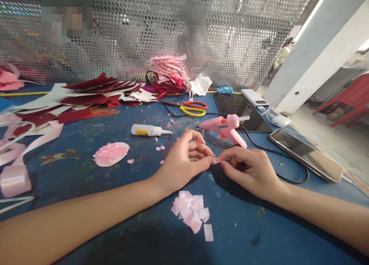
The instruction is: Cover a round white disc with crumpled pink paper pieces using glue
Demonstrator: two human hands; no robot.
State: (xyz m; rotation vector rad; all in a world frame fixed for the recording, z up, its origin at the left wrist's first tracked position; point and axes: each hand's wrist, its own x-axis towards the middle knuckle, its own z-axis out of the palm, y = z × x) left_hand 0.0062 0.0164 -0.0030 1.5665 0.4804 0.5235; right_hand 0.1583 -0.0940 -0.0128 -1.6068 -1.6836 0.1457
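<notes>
Between my two hands is a small pink ribbon piece (pixel 216 160). My left hand (pixel 190 157) pinches one side of it with thumb and fingers, and my right hand (pixel 245 165) pinches the other side. Just below them on the blue table lies a loose pile of pink ribbon squares (pixel 190 211). To the left sits a white oval base (pixel 126 148) covered with ruffled pink pieces (pixel 109 153). A white glue bottle (pixel 145 130) lies on its side beyond my left hand. Behind my right hand rests a pink glue gun (pixel 220 124).
Scissors (pixel 193 108) with red and yellow handles lie at the back, near stacked dark red and white sheets (pixel 86 95). A tablet (pixel 245 111), a phone (pixel 307 153) and cables occupy the right side. A pink ribbon roll (pixel 15 180) stands at left; a perforated metal screen (pixel 138 38) rises behind.
</notes>
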